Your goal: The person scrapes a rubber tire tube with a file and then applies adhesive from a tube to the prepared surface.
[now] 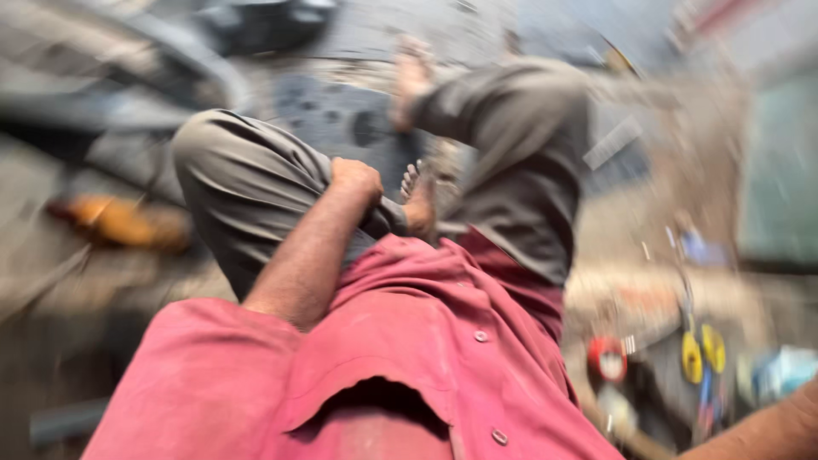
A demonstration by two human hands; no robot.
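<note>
Grey-brown trousers [247, 183] cover the seated person's raised left knee, and the left hand [356, 181] rests against that cloth at the inner side of the knee, its fingers curled into a loose fist on the fabric. The bare left forearm [307, 255] runs down from the hand to the rolled sleeve of a faded red shirt [426, 341], buttoned down the front and filling the lower middle of the head view. One bare foot [419, 203] is tucked just beside the left hand, toes up, touching the trouser hem. The other leg, in the same grey-brown cloth, stretches away toward the top of the frame, ending in a second bare foot [411, 78] on the dark ground [332, 115].

Only the right forearm [767, 430] shows, at the lower right corner; the right hand itself lies outside the frame. Near that arm sit blurred small things on the floor: a red round object [607, 358] and two yellow discs [703, 351]. An orange shape [119, 223] lies well apart at the left. Heavy motion blur hides finer detail throughout.
</note>
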